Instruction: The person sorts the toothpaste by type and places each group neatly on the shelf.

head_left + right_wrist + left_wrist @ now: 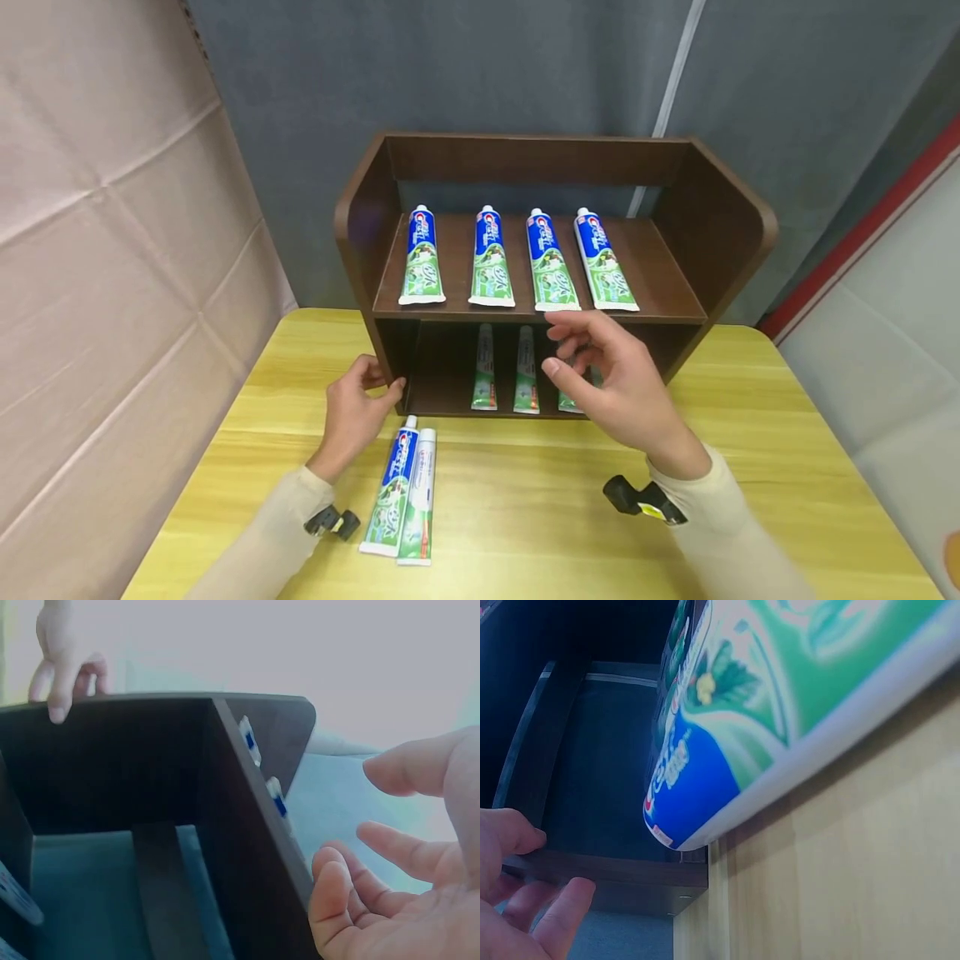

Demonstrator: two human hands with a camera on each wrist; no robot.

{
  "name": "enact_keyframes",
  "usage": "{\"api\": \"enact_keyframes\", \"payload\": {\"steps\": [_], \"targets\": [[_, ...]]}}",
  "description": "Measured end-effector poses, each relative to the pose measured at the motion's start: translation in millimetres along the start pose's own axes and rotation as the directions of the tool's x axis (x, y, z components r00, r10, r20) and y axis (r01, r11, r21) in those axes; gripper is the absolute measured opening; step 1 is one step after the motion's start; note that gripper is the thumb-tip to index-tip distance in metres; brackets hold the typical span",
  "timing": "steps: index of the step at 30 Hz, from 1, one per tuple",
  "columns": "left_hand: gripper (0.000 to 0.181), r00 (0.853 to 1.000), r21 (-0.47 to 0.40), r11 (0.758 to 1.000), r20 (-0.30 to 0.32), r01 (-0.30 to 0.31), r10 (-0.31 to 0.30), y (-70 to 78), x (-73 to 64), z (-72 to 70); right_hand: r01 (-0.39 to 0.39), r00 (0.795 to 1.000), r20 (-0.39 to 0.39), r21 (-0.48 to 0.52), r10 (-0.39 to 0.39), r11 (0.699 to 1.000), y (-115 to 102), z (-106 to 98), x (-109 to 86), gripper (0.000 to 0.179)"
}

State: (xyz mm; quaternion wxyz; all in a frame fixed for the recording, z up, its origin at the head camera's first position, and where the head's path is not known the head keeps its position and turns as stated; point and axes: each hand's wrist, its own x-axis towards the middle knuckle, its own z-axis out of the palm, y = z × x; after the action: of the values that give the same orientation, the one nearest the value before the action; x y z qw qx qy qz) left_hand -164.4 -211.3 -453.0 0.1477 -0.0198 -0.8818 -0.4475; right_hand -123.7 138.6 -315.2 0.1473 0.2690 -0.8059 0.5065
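A dark brown two-tier shelf [450, 316] stands on the table. My left hand [358, 410] grips the front edge of its left side panel, thumb on the inner face and fingers outside. In front of the shelf's middle board hovers my right hand [617, 379], fingers loosely bent with nothing in them. Several blue-and-green toothpaste tubes [491, 258] lie in a row on the upper tier, caps toward the back. On the lower tier are slimmer green toothpaste tubes [527, 371]; my right hand partly hides the rightmost.
By my left wrist, a blue-and-green toothpaste tube [393, 487] lies beside a white-and-green one [418, 500] on the yellow wood-grain table [525, 508]. A grey curtain [480, 67] hangs behind the shelf, and a pale cloth [127, 208] covers the left side.
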Motion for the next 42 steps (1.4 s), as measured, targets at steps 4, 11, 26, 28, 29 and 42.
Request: {"api": "enact_keyframes", "payload": {"steps": [4,11,26,28,29,42], "targets": [[0.03,1.0,-0.002,1.0,-0.006,-0.006,0.006,-0.7,1.0,-0.2,-0.01,1.0,0.025,0.019,0.01,1.0,2.5,11.5,-3.1,0.047],[0.029,1.0,-0.006,1.0,-0.01,-0.013,0.012,-1.1,1.0,0.1,-0.055,0.995,0.091,0.043,0.051,0.998,9.8,32.4,-9.3,0.045],[0.029,1.0,-0.023,1.0,-0.007,-0.019,0.019,-0.6,-2.3,-0.4,-0.177,0.964,0.215,0.083,0.156,0.981,29.0,81.0,-21.0,0.047],[0.029,1.0,-0.021,1.0,-0.008,-0.021,0.021,-0.5,-2.1,-0.4,-0.196,0.958,0.23,0.088,0.172,0.977,30.9,86.1,-21.8,0.047],[0.029,1.0,-0.02,1.0,-0.008,-0.02,0.02,-0.6,-2.0,-0.3,-0.203,0.956,0.236,0.095,0.176,0.975,31.9,88.6,-22.3,0.046],[0.029,1.0,-0.005,1.0,-0.006,0.003,-0.003,-1.0,-0.7,-0.1,-0.338,0.903,0.324,0.133,0.281,0.932,45.9,123.3,-34.9,0.05]]}}
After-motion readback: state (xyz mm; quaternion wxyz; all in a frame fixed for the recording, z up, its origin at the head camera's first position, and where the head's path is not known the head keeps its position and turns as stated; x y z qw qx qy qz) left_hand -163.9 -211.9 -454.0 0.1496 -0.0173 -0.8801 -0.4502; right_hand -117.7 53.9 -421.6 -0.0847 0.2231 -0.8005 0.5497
